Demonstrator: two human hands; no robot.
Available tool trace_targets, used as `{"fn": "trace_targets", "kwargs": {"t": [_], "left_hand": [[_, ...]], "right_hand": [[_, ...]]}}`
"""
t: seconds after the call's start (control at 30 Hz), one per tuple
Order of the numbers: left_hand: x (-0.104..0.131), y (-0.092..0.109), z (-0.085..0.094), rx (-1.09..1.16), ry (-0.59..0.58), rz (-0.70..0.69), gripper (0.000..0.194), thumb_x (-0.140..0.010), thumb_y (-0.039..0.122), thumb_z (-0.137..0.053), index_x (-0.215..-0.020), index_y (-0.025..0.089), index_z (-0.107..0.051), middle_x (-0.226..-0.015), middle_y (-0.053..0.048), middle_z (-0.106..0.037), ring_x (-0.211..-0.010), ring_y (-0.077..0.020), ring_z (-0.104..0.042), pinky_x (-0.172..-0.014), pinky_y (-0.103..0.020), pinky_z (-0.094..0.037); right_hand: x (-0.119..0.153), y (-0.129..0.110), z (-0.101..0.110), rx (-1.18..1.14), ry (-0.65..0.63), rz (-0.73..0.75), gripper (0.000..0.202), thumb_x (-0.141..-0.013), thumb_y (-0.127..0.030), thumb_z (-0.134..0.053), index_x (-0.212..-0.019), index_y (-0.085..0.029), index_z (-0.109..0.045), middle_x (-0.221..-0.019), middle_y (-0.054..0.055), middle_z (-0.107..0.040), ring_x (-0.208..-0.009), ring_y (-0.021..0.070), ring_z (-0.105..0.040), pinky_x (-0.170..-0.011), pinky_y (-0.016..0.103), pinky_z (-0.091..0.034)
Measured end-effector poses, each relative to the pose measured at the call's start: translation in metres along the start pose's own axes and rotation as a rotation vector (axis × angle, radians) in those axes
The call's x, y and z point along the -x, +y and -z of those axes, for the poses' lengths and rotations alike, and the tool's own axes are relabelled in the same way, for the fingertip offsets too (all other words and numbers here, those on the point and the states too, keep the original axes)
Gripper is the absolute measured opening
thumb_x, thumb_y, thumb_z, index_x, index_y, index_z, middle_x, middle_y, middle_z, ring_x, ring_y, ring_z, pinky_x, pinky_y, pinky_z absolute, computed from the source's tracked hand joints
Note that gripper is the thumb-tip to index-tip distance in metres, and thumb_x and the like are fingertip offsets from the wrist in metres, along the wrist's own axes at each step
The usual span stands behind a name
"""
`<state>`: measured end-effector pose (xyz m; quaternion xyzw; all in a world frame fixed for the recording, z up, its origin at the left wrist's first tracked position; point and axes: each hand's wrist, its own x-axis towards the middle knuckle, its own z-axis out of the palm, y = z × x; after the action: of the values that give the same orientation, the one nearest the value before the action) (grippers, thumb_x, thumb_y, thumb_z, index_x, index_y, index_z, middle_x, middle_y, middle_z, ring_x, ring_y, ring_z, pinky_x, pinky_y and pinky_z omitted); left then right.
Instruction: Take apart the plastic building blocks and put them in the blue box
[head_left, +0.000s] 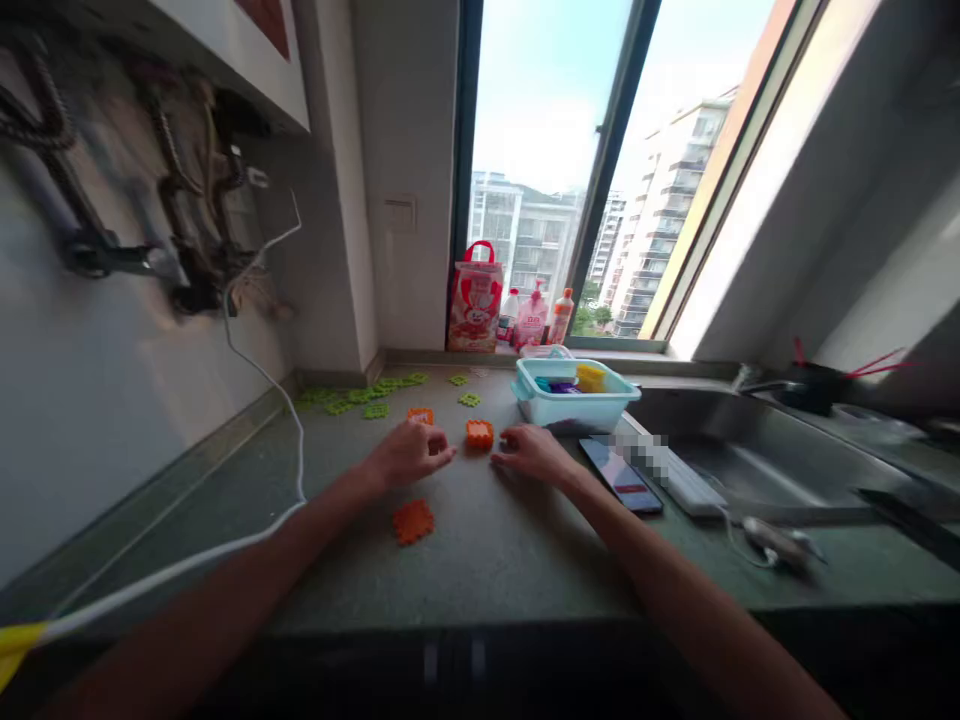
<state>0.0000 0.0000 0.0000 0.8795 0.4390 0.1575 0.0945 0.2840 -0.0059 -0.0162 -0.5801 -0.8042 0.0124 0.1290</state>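
Observation:
An orange open box shape (479,434), made of notched-edge pieces, stands on the counter between my hands. My left hand (409,453) is to its left, with loosely curled fingers and the thumb apart; nothing shows in its grasp. Just behind that hand lies another orange notched piece (420,415), partly covered by it. To the right of the box, my right hand (536,453) has its fingertips close by, slightly apart and holding nothing visible. Nearer to me, a flat orange puzzle-edged square (413,521) lies alone.
Several green notched pieces (375,410) lie toward the back left. A light-blue tub (577,410) holds yellow, purple and blue pieces. Right of my arm are a phone (621,474), a white power strip (686,482) and a sink (765,450). A white cable (301,450) crosses the left side.

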Motion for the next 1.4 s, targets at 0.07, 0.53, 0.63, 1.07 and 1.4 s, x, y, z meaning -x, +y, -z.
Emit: {"fn": "trace_targets", "kwargs": {"t": [0.07,0.53,0.63,1.07,1.4], "left_hand": [[-0.014,0.011,-0.011,-0.100,-0.067,0.063,0.033,-0.091,0.046,-0.059,-0.100,0.019,-0.077,-0.088,-0.008,-0.078,-0.081,-0.0239,-0.072,-0.072,-0.031,-0.049],[-0.051,0.038,-0.037,-0.314,0.015,0.225,0.042,-0.098,0.049,-0.056,-0.115,0.015,-0.073,-0.106,-0.020,-0.077,-0.100,-0.0375,-0.073,-0.084,-0.043,-0.053],[-0.046,0.040,-0.039,-0.298,0.042,0.246,0.046,-0.096,0.055,-0.059,-0.112,0.015,-0.076,-0.101,-0.020,-0.078,-0.096,-0.0375,-0.074,-0.082,-0.042,-0.052],[-0.007,-0.036,0.037,-0.097,0.514,0.161,0.056,-0.097,0.063,-0.050,-0.072,0.019,-0.073,-0.059,-0.002,-0.057,-0.060,-0.0164,-0.050,-0.071,-0.033,-0.039],[0.001,-0.124,0.010,0.180,0.394,0.234,0.059,-0.098,0.065,-0.037,-0.122,0.021,-0.067,-0.104,-0.008,-0.076,-0.093,-0.0282,-0.070,-0.083,-0.040,-0.050]], "right_hand": [[-0.004,-0.004,-0.002,0.019,-0.019,-0.026,0.037,-0.092,-0.052,-0.069,-0.100,-0.019,-0.083,-0.099,0.011,-0.080,-0.094,0.0246,-0.073,-0.076,0.026,-0.047],[-0.015,-0.009,0.002,0.068,-0.023,0.048,0.032,-0.098,-0.043,-0.060,-0.107,-0.022,-0.082,-0.105,0.010,-0.080,-0.096,0.0250,-0.074,-0.078,0.026,-0.048],[-0.016,-0.010,0.001,0.077,-0.031,0.065,0.030,-0.098,-0.038,-0.060,-0.108,-0.021,-0.082,-0.107,0.011,-0.080,-0.097,0.0243,-0.074,-0.079,0.026,-0.048],[0.015,-0.058,0.001,-0.234,0.138,0.593,0.035,-0.100,-0.043,-0.064,-0.129,-0.025,-0.071,-0.122,0.008,-0.075,-0.107,0.0216,-0.071,-0.097,0.031,-0.050],[0.008,-0.088,-0.025,-0.369,0.097,0.926,0.025,-0.096,-0.041,-0.070,-0.116,-0.026,-0.075,-0.116,0.005,-0.077,-0.107,0.0194,-0.070,-0.100,0.031,-0.050]]}}
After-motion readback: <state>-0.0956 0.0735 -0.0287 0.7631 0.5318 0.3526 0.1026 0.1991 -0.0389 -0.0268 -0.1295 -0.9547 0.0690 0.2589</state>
